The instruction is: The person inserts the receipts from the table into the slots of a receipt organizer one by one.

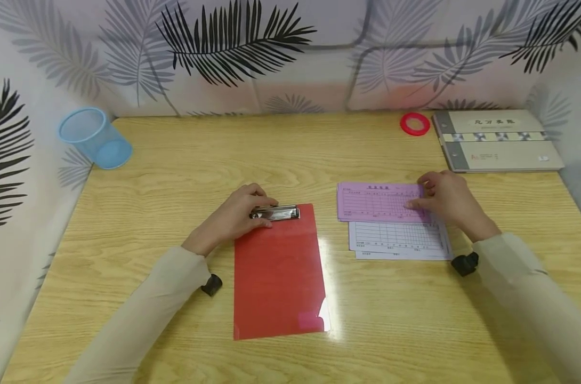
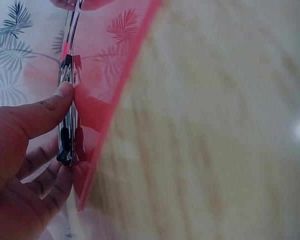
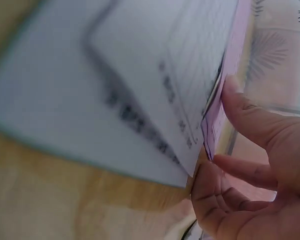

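Though shiny, clip [image 1: 282, 213] between left fingers [image 1: 266, 201]

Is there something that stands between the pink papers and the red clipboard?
Nothing visible: only a strip of table separates the pink papers from the red clipboard. The left grip pinches the metal clip from the left, away from the papers.

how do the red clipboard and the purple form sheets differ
The red clipboard has a glossy face, while the purple form sheets carry printed tables. The clipboard is larger and longer front to back; the sheets run longer side to side. The left hand holds the clipboard's metal clip, whereas the right hand pinches the sheets' right end. Both are rectangular.
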`<state>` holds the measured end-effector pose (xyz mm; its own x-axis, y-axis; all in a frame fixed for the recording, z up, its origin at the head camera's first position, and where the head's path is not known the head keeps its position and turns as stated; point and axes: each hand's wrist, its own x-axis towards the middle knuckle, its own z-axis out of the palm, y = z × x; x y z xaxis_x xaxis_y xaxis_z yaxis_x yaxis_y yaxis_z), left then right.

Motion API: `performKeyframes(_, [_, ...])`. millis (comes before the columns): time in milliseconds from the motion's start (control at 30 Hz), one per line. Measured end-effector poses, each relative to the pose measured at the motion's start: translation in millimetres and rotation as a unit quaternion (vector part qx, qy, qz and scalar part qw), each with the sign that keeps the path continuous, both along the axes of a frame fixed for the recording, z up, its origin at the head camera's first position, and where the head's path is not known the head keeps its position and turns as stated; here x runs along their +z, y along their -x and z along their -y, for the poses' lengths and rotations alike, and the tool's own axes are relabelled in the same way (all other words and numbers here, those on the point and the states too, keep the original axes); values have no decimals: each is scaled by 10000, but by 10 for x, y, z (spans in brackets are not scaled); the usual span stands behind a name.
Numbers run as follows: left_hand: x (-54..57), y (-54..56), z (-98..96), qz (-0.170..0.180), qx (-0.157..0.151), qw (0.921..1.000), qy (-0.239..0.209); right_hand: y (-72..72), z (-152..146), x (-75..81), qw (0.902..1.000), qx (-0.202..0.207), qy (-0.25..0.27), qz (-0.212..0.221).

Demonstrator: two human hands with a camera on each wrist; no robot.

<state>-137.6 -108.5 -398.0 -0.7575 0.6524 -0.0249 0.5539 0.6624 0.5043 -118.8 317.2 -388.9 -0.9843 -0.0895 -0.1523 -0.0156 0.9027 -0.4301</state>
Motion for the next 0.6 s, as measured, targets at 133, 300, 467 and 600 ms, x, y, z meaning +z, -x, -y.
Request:
performKeyframes(133, [-7, 9, 8, 59, 26, 10000, 54, 25, 12, 14, 9997, -97, 16, 228])
performKeyframes(300, [-11, 8, 12, 85, 85, 9999, 60, 70, -16, 29, 9992, -96, 44, 377])
performKeyframes(467, [-2, 5, 12, 70, 76, 9999, 44, 92, -8, 27, 9993, -104, 8, 365])
performKeyframes(600, [7, -3, 12, 76, 49, 9999, 51, 81, 22, 22, 9988, -236, 89, 412])
